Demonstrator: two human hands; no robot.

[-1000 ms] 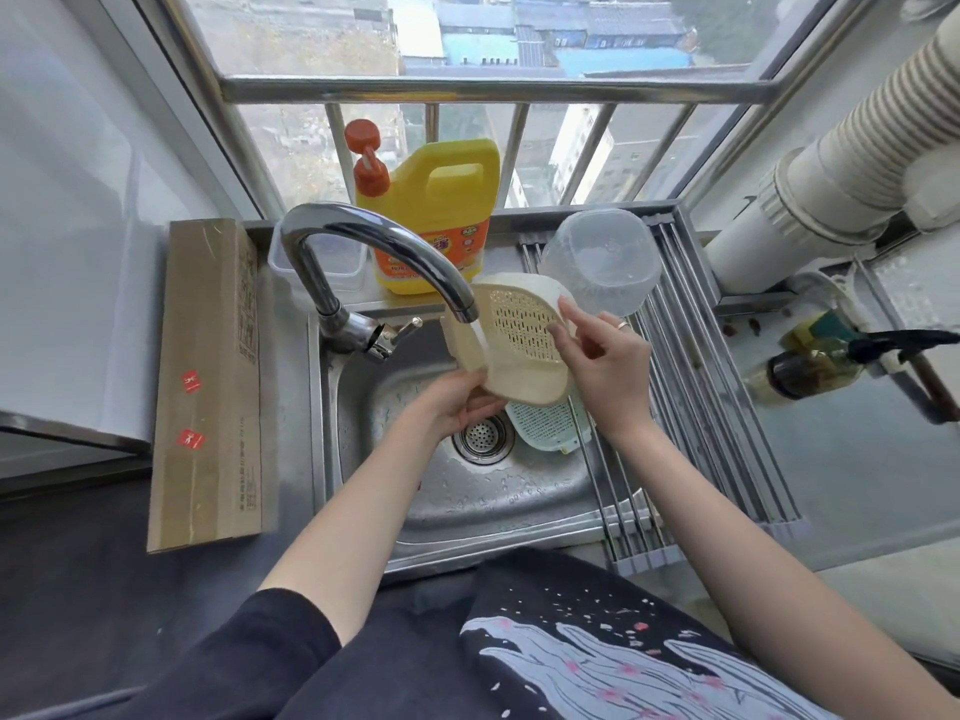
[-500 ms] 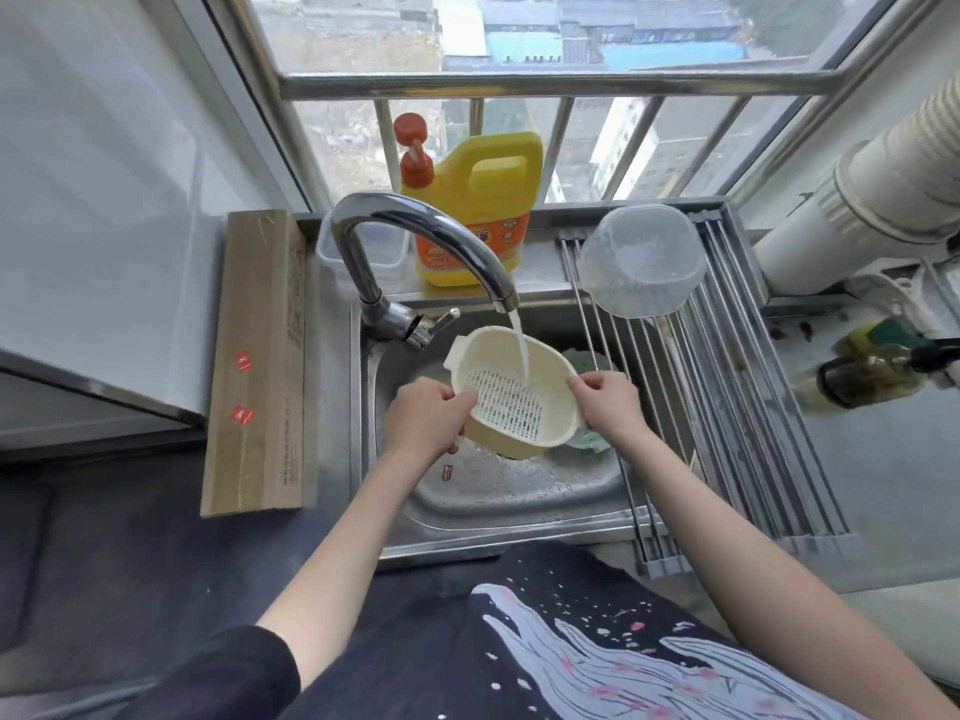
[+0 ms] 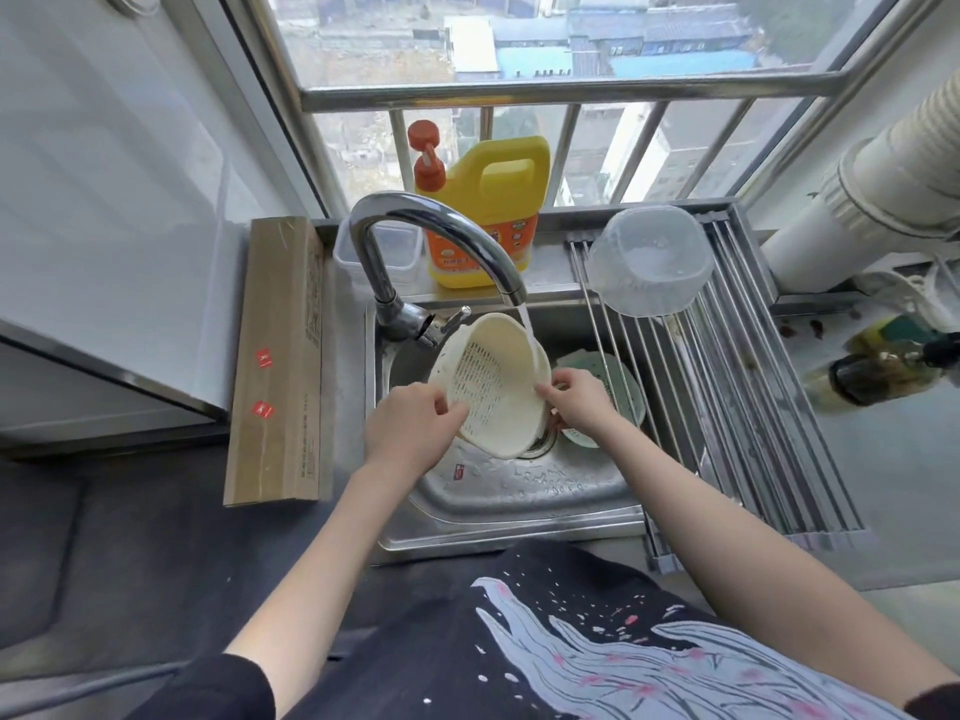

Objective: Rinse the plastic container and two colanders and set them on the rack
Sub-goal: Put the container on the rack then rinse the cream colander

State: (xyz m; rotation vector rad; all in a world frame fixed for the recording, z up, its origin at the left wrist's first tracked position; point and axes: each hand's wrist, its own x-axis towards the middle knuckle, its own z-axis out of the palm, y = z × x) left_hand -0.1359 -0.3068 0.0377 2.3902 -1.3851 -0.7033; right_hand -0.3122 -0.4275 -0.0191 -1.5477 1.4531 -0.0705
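Cream colander (image 3: 493, 392) held tilted over the sink (image 3: 498, 491), open side facing left and up, water from the tap (image 3: 441, 236) running down its right inner wall. Left hand (image 3: 410, 428) grips the lower-left rim, fingers curled on it. Right hand (image 3: 576, 402) pinches the right rim, thumb inside and fingers behind. Green colander (image 3: 618, 387) lies in the sink just right of the cream one, partly under the rack (image 3: 727, 387) bars and partly hidden by the right hand. Clear plastic container (image 3: 649, 262) sits upside down at the far end of the rack, apart from both colanders. Yellow detergent jug (image 3: 488, 210) with orange pump on the ledge behind the tap; small clear tub (image 3: 379, 252) just left of it. Long cardboard box (image 3: 278, 361) on the worktop left of the sink. Dark oil bottle (image 3: 883, 371) lying right of the rack.
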